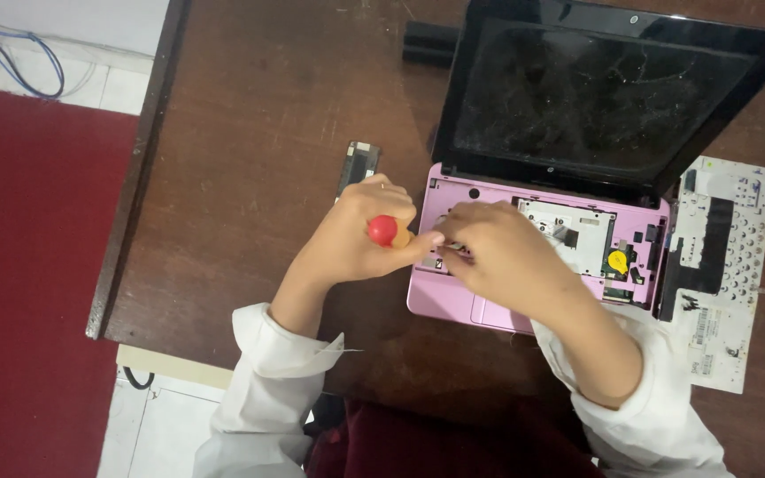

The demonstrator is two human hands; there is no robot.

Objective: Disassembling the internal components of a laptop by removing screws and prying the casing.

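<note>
Risk of a slip here: red-and-amber-handled screwdriver (pixel 389 232) angled low over the opened pink plastic netbook base (pixel 453 301) on the dark brown wooden worktop (pixel 258 133), tip hidden under the fingers, so a skid could gouge the exposed board or lose a small screw (none visible). Left hand (pixel 360 239) wrapped tight around the screwdriver handle, just left of the netbook's left edge. Right hand (pixel 498 252) over the netbook's open deck, fingertips pinched narrow near the tool's tip; held part, if any, impossible to tell. Detached white keyboard panel (pixel 723 274) lying right of the netbook.
</note>
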